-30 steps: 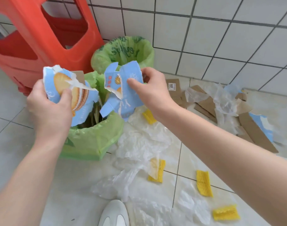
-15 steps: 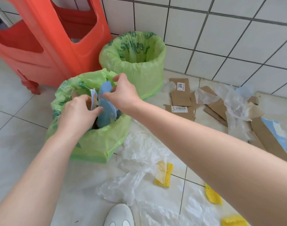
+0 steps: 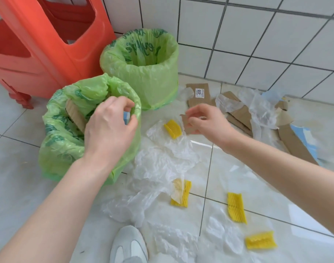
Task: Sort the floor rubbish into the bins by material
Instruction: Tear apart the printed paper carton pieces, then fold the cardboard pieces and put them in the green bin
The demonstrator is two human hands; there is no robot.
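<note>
While your left hand [image 3: 110, 128] is hovering over the near bin [image 3: 56, 149], its fingers loosely curled and holding nothing that can be seen, your right hand [image 3: 206, 120] is reaching out over the floor toward the cardboard pile [image 3: 240, 114] by the wall. The right fingers are bending inward above a small cardboard scrap [image 3: 185, 120] lying just beside them; whether they are already pinching it cannot be told. The rest of the pile is lying further to the right of that hand, its long strips running diagonally away toward the right edge of the floor, so the right hand is clearly the nearer one.

The near bin is holding brown cardboard [image 3: 75, 114] and a glimpse of blue card. The far bin [image 3: 154, 80], against the wall, is showing only its green liner. Clear plastic film [image 3: 158, 164] and yellow foam pieces [image 3: 236, 207] are lying scattered on the floor between you and the bins, probably meant for the far one.
</note>
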